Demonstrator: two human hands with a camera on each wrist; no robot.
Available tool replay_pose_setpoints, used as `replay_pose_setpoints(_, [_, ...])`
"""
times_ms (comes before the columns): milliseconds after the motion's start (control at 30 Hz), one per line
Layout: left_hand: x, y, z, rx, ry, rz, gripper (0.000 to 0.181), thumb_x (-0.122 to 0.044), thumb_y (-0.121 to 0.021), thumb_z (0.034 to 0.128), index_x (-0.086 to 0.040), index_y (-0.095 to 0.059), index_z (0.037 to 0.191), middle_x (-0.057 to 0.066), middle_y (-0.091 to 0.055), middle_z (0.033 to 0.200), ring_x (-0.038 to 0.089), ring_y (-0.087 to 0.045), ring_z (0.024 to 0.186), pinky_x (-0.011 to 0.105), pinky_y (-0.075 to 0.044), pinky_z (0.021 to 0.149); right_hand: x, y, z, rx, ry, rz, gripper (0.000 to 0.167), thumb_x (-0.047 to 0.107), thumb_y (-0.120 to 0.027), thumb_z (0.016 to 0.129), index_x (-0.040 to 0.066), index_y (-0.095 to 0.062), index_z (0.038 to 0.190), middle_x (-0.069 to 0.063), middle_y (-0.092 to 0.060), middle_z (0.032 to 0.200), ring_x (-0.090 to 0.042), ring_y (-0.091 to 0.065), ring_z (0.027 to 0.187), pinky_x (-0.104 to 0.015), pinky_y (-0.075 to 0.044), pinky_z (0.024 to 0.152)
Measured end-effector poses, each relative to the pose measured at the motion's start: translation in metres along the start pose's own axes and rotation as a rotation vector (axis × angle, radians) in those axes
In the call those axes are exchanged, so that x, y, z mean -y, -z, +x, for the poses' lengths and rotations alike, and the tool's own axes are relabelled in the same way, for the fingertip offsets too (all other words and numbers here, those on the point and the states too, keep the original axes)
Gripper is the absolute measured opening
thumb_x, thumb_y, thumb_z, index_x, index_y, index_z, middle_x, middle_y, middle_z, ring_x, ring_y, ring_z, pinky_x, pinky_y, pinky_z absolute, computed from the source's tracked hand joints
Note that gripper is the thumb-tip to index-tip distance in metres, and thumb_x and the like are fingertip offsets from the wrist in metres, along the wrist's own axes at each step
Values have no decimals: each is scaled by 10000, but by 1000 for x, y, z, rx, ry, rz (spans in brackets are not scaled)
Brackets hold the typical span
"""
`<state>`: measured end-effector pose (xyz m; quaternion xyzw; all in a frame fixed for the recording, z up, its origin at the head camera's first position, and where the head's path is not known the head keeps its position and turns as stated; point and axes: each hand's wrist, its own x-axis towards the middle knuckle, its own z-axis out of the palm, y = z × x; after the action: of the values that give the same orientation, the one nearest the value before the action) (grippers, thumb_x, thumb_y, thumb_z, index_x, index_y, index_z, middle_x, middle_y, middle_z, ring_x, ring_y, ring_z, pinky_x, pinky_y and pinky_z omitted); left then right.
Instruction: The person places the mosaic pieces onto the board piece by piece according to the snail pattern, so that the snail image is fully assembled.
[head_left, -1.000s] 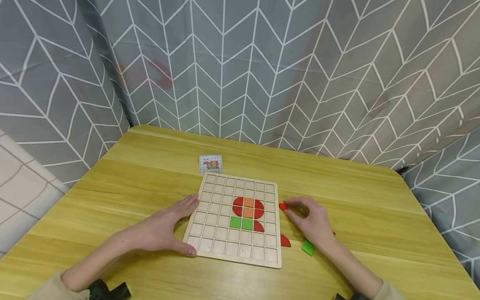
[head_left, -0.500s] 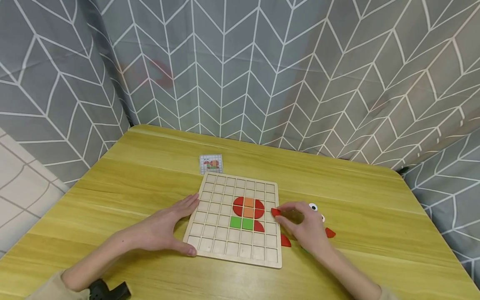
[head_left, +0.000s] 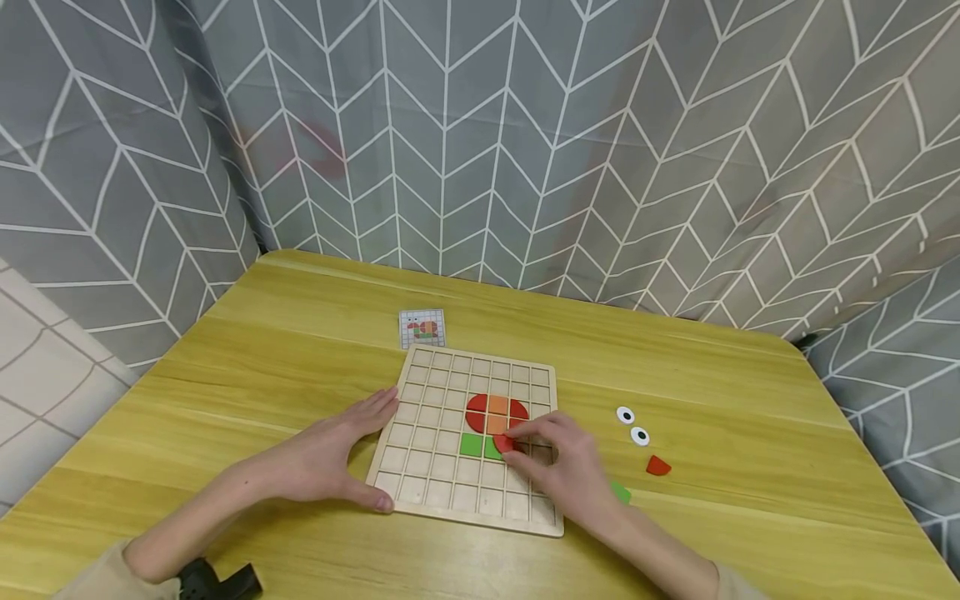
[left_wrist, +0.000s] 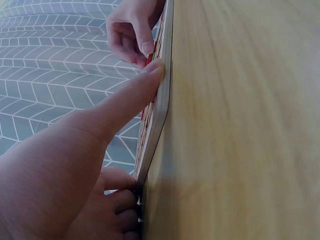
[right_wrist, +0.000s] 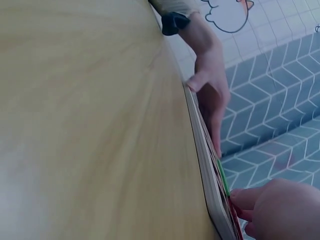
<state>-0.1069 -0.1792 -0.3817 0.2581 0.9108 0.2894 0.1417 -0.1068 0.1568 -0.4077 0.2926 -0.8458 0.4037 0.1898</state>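
Note:
My right hand [head_left: 566, 467] pinches a red quarter-circle tile [head_left: 503, 444] between thumb and fingertips, over the wooden grid board [head_left: 431, 450]. The tile partly covers one of two green square tiles [head_left: 471, 445] on the board. Above them on the grid, red quarter-circle tiles [head_left: 476, 414] flank two orange square tiles [head_left: 497, 406]. My left hand [head_left: 322, 454] lies spread along the board's left side, its fingers touching that edge and its thumb at the near corner. In the left wrist view the thumb [left_wrist: 127, 97] rests against the board's rim. My right hand hides part of the board's right side.
A small pattern card [head_left: 422, 328] lies just beyond the board. To the right on the table [head_left: 720, 400] are two googly-eye discs [head_left: 632, 426], a loose red quarter-circle tile [head_left: 658, 466] and a partly hidden green tile [head_left: 621, 492]. A patterned curtain [head_left: 480, 142] hangs behind the table.
My right hand has carried the red quarter-circle tile leftward from the table beside the board to above the green squares, uncovering the googly eyes. My left hand has stayed in place.

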Motion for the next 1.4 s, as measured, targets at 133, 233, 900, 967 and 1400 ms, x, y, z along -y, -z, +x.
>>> replay_pose_setpoints(133, [0,0,0,0,-1,2,1276,-762,-736,661,-24,-239,1576,96,-98,1682,389,-142,1525,631,-220,1178,3,-8,3,5,37,-29,260,113,-893,725,139,-774,954,53,-686,899,-98,-556,752,-130,-450,592])
replay_pose_setpoints(233, [0,0,0,-1,-3,5,1277,-763,-736,660,-21,-243,1575,98,-102,1681,387,-145,1525,626,-223,1179,5,-13,5,12,48,-17,268,113,-891,724,137,-773,963,41,-683,900,-110,-536,739,-142,-430,585])
replay_pose_setpoints(900, [-1,-1,0,-4,1,3,1268,-761,-735,663,-28,-248,1575,93,-105,1682,390,-150,1523,633,-230,1174,29,-36,22,55,6,-64,252,160,-897,726,120,-771,941,30,-718,872,-110,-597,868,-212,-522,721])
replay_pose_setpoints(967, [0,0,-1,-5,2,4,1266,-761,-735,665,-26,-250,1575,95,-104,1681,391,-151,1523,633,-231,1174,32,-38,24,73,-3,-75,238,167,-885,748,121,-772,952,38,-725,878,-115,-598,881,-231,-530,745])
replay_pose_setpoints(1400, [2,-2,1,-1,0,6,1262,-774,-721,671,-41,-242,1580,77,-100,1685,383,-155,1525,631,-256,1167,34,-45,28,79,18,-106,236,182,-872,769,119,-768,971,48,-755,914,-138,-616,922,-288,-541,799])
